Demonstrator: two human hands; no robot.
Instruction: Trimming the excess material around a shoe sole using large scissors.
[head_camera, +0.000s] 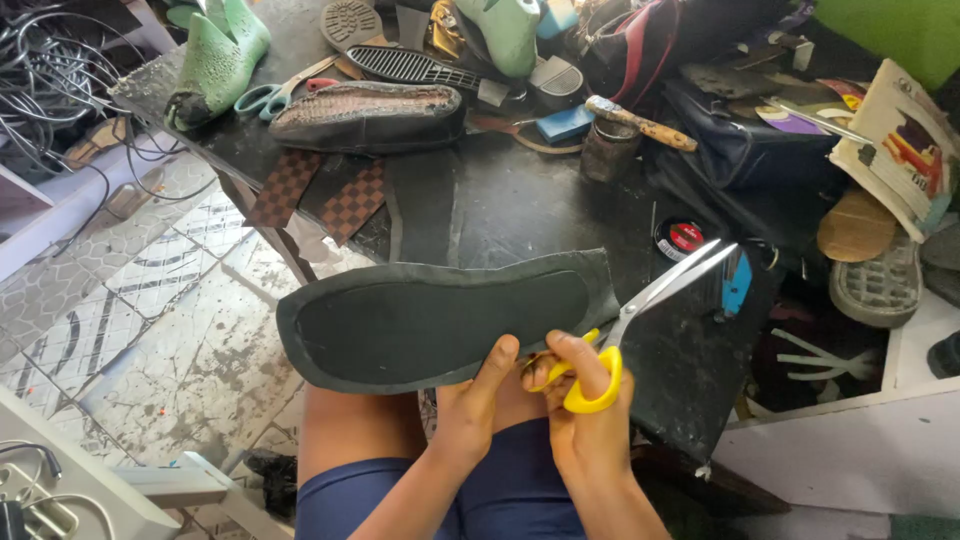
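With the left hand (470, 405) gripping the black sole (440, 320) and the right hand (585, 400) clenched on the open yellow-handled scissors (640, 310), a slip could nick the nearby thumb.

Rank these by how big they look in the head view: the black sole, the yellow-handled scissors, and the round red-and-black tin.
1. Black sole, though it is nearest the camera.
2. Yellow-handled scissors, in the right hand.
3. Round tin, farther back on the table.

matt black rubber sole (440, 325); scissors (640, 310) shiny metal, glossy yellow plastic.
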